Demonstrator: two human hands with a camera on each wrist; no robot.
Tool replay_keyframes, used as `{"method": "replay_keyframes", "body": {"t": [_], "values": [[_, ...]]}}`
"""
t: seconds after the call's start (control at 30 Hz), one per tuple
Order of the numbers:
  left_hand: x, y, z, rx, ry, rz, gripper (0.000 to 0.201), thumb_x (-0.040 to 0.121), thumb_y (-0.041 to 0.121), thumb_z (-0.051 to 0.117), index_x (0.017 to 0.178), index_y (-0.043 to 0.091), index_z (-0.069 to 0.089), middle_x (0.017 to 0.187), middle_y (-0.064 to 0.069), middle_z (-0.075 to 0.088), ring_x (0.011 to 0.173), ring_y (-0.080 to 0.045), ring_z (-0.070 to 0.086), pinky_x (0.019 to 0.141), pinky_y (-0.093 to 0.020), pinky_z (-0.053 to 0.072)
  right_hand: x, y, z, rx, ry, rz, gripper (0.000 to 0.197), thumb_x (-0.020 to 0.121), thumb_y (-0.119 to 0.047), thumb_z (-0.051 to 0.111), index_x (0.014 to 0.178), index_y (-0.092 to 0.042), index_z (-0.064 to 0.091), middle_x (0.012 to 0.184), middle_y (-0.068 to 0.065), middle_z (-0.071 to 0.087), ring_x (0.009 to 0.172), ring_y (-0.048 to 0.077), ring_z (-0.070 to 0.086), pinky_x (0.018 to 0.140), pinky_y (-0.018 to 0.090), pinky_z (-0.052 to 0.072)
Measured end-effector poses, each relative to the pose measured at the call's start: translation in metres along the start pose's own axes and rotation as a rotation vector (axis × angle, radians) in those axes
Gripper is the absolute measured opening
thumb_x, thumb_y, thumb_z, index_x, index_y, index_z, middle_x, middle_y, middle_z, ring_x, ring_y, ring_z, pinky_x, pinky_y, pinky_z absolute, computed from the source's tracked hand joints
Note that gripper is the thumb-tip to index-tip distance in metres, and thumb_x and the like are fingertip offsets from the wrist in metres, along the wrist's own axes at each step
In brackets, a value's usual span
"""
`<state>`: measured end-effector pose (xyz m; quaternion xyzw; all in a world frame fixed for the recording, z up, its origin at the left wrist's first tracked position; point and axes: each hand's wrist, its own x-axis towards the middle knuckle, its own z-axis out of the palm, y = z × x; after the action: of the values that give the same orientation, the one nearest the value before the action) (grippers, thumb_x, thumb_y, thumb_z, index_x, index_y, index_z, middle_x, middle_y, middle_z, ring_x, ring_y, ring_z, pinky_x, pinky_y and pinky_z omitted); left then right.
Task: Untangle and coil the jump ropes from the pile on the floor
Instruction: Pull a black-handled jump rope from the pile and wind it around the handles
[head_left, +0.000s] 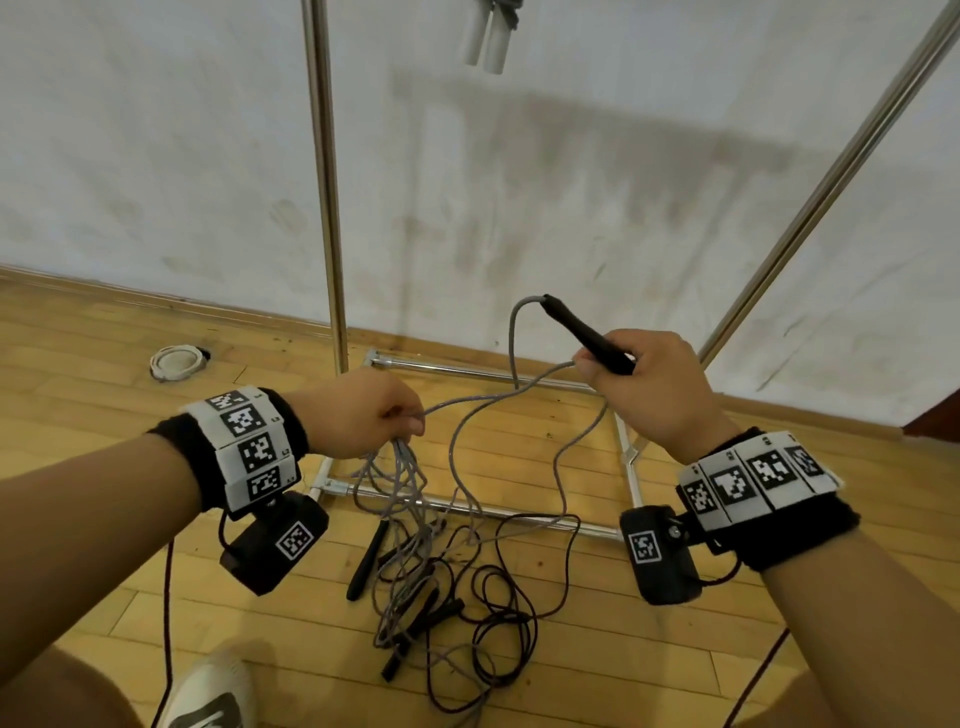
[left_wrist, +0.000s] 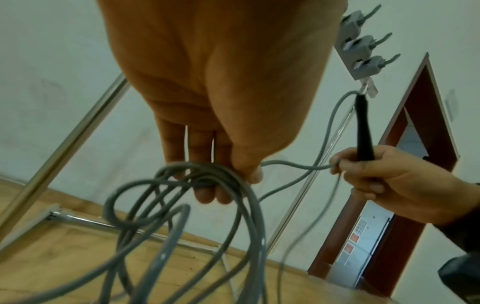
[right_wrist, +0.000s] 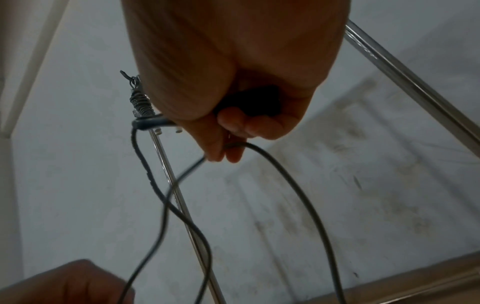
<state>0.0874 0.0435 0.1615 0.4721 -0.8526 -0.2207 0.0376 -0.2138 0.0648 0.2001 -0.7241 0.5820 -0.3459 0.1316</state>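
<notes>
My left hand (head_left: 374, 415) grips several loops of a grey jump rope (head_left: 483, 410) that hang down from its fingers (left_wrist: 207, 193). My right hand (head_left: 639, 374) holds that rope's black handle (head_left: 582, 332), tip pointing up and left, and pinches a strand of the grey rope (left_wrist: 291, 164) beside it. The rope runs slack between both hands. Below, on the wooden floor, lies a tangled pile (head_left: 447, 587) of grey and dark ropes with several black handles (head_left: 366, 561). In the right wrist view the handle (right_wrist: 254, 100) shows inside my curled fingers (right_wrist: 233, 127).
A metal rack stands ahead, with upright poles (head_left: 327, 208), a slanted pole (head_left: 810, 208) and floor bars (head_left: 467, 509) around the pile. A white wall is close behind. A white coil (head_left: 174, 361) lies at the left by the skirting. My shoe (head_left: 213, 696) is near the bottom.
</notes>
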Motion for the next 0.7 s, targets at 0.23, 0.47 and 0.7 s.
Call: {"method": "replay_keyframes", "body": {"t": [0.23,0.47,0.7], "values": [[0.004,0.033,0.001,-0.067,0.047,0.07,0.026,0.103,0.033,0.043,0.097,0.027,0.068,0.083,0.015,0.06,0.073,0.004,0.055,0.059,-0.009,0.037,-0.01,-0.021,0.023,0.181,-0.14,0.042,0.033,0.075,-0.009,0.073,0.095,-0.035,0.066,0.098,-0.017,0.062,0.081,-0.001,0.059,0.065,0.013,0.04],[0.003,0.05,-0.005,-0.149,0.061,0.201,0.021,0.101,0.03,0.048,0.088,0.032,0.064,0.074,0.012,0.058,0.07,0.003,0.055,0.061,-0.011,0.039,-0.017,-0.034,0.041,0.062,-0.249,-0.108,0.013,0.087,-0.034,0.07,0.088,-0.021,0.072,0.066,-0.006,0.06,0.066,0.009,0.056,0.055,0.016,0.037],[-0.001,0.039,-0.006,-0.132,0.037,0.212,0.016,0.097,0.03,0.056,0.088,0.022,0.066,0.073,0.007,0.061,0.065,-0.004,0.056,0.061,-0.013,0.043,-0.012,-0.031,0.036,-0.037,-0.367,-0.094,0.024,0.09,-0.044,0.064,0.078,-0.023,0.064,0.058,-0.008,0.052,0.054,0.001,0.049,0.05,0.013,0.036]]}}
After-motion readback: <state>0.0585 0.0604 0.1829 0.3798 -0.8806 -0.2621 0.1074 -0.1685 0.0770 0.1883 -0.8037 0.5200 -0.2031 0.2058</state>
